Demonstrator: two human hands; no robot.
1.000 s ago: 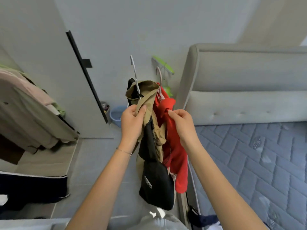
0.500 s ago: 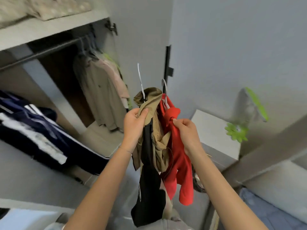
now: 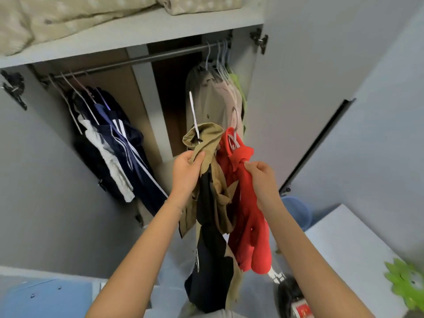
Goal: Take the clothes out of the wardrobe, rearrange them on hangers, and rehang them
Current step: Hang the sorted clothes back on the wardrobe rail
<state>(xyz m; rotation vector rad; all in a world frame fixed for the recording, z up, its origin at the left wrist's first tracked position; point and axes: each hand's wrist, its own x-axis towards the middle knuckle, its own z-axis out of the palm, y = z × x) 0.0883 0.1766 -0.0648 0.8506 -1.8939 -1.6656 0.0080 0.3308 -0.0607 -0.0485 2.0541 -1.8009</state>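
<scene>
left hand [image 3: 187, 172]: raised in front of the open wardrobe [image 3: 146, 106], fingers [image 3: 199, 156] curled and clamped on the khaki garment just under its collar.
right hand [image 3: 262, 180]: level with the left hand and just beside it, fingertips pressed together, pinching a fold of the red garment near its neck.
khaki garment [image 3: 207, 140]: bunched and hanging from the left hand, collar uppermost.
white hanger [image 3: 193, 113]: only its hook shows, rising out of the khaki collar, clear of the rail.
black garment [image 3: 211, 260]: hangs down between the two forearms, lying against the khaki garment; what holds its top is hidden.
red garment [image 3: 246, 203]: hangs from the right hand, touching the khaki garment on its left side.
grey hanger [image 3: 234, 115]: its hook stands up out of the red neck opening, not on the rail.
rail [image 3: 142, 59]: runs across the wardrobe under the shelf; its middle is bare.
dark blue clothes [image 3: 114, 143]: on hangers at the left end of the rail.
beige clothes [image 3: 213, 99]: on hangers at the right end of the rail, behind the held bundle.
shelf [image 3: 142, 31]: above the rail, carrying folded pale bedding [image 3: 68, 17].
door [image 3: 289, 88]: swung open at the right, hinge [image 3: 259, 41] near its top.
blue basin [image 3: 297, 213]: low, behind the right forearm.
white cabinet [image 3: 348, 244]: at the lower right, near the basin.
</scene>
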